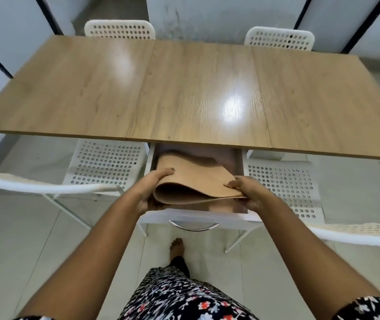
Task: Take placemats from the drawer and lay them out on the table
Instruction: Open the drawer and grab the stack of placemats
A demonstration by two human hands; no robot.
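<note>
A white drawer (198,219) with a metal handle stands pulled out under the near edge of the wooden table (198,93). Tan, bendy placemats (191,179) lie in it, curled into a fold at their near left side. My left hand (152,188) grips that folded left edge, thumb on top. Over on the other side, my right hand (247,192) pinches the near right corner of the stack. The mats are lifted a little above the drawer floor, with their far part still under the tabletop.
White perforated chairs stand left (106,165) and right (283,181) of the drawer, and two more (119,30) (280,39) at the table's far side. My bare foot (177,247) is on the tiled floor below the drawer.
</note>
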